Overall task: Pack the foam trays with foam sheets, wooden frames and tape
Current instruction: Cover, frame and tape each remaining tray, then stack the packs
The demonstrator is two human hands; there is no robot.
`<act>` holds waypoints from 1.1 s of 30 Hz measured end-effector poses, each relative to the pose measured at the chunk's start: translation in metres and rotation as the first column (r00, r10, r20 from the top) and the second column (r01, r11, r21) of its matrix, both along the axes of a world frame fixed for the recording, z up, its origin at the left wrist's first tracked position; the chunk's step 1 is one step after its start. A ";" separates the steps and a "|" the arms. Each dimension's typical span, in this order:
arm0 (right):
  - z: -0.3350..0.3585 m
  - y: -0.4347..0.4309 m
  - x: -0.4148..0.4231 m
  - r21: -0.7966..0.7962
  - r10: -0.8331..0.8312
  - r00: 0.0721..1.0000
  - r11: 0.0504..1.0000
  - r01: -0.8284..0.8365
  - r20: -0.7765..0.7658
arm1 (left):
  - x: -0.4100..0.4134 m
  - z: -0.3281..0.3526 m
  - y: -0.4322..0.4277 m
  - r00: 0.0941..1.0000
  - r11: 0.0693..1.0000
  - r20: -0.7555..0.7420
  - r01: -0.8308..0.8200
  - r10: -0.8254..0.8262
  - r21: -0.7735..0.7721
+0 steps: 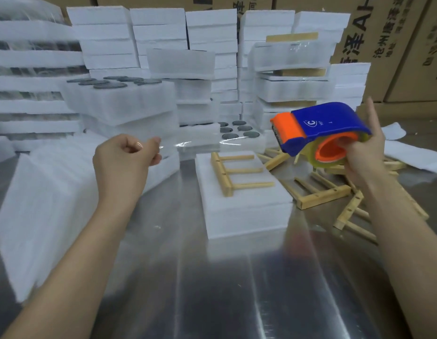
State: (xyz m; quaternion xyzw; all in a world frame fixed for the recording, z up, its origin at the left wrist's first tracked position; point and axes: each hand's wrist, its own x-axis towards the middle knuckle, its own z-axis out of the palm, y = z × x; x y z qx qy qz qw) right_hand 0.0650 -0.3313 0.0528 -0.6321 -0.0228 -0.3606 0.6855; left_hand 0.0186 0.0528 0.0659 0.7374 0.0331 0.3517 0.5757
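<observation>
The fingers (153, 155) of the left hand (129, 152) are curled in, pinching the free end of a strip of clear tape (200, 143) that stretches taut through the air to the tape dispenser (329, 123) on the right. The right hand (364, 155) grips that blue and orange dispenser above the desk (212, 289), its fingers curled through the orange core of the roll and 1 finger pointing up behind the blue body; the toothed orange end faces left. Below the tape, near the middle of the shiny metal desk, lies a white foam tray (244, 206) with 1 wooden frame (234, 172) resting flat on top, its 3 rungs pointing right. Just beside it to the right, a loose heap of wooden frames (320, 192) lies on the desk, under the right hand. On the left, under the left forearm, sits a thick pile of foam sheets (65, 204). Behind the tape, an open tray holds dark discs (237, 133) in round pockets, and stacks of white foam trays (158, 40) fill the back of the desk. Cardboard boxes (408, 45) with printed lettering stand behind them.
</observation>
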 end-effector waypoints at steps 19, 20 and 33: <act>-0.047 -0.022 0.028 -0.125 -0.069 0.981 0.991 0.047 -0.179 | 0.007 -0.032 -0.006 0.970 0.880 -0.217 0.006 0.110 0.474; -0.050 -0.024 0.028 -0.126 -0.073 0.980 0.991 0.049 -0.187 | 0.008 -0.037 -0.007 0.965 0.871 -0.239 0.021 0.111 0.490; -0.056 -0.023 0.028 -0.103 -0.061 0.968 0.994 0.037 -0.243 | 0.010 -0.065 -0.036 0.814 0.653 -0.527 0.265 0.242 0.709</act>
